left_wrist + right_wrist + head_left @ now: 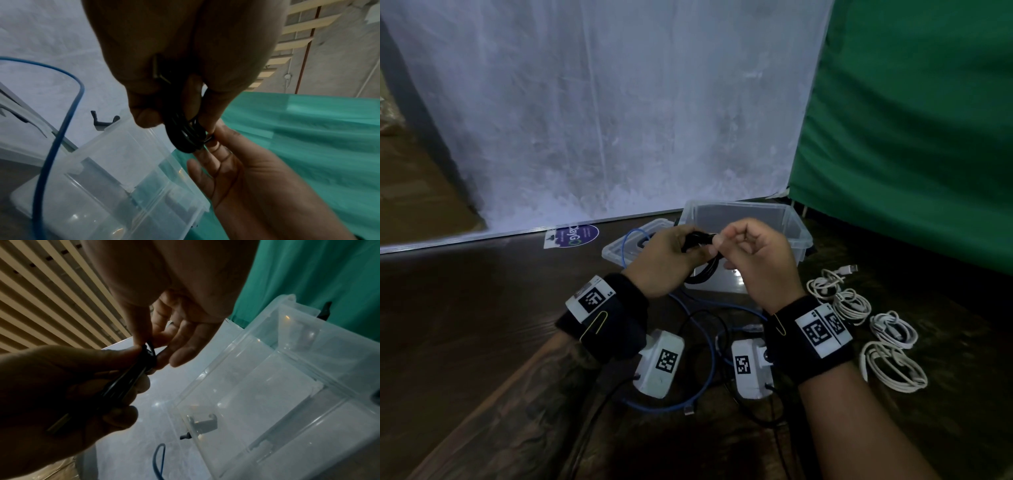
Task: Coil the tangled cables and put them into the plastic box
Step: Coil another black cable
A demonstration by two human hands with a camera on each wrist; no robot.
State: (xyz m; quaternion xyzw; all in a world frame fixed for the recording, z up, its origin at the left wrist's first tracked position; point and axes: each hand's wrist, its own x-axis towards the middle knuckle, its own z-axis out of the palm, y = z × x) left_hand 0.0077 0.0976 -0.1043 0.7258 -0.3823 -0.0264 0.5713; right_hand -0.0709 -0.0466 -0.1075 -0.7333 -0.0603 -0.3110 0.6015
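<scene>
A coiled black cable (702,263) hangs from my two hands just in front of the clear plastic box (787,219). My left hand (671,253) grips the bundle of loops (185,134); a metal plug shows in its palm. My right hand (743,250) pinches the cable's end (149,350) at the top of the bundle between thumb and forefinger, the other fingers loosely spread. A blue cable (709,359) lies loose on the floor below my wrists and loops up beside the box (61,129). The box (287,386) looks empty inside.
The box's lid (633,246) lies left of it. Three coiled white cables (859,301) sit on the dark wood floor at the right. A thin black cable (705,318) trails under my wrists. A white sheet (619,120) and a green cloth (911,137) hang behind.
</scene>
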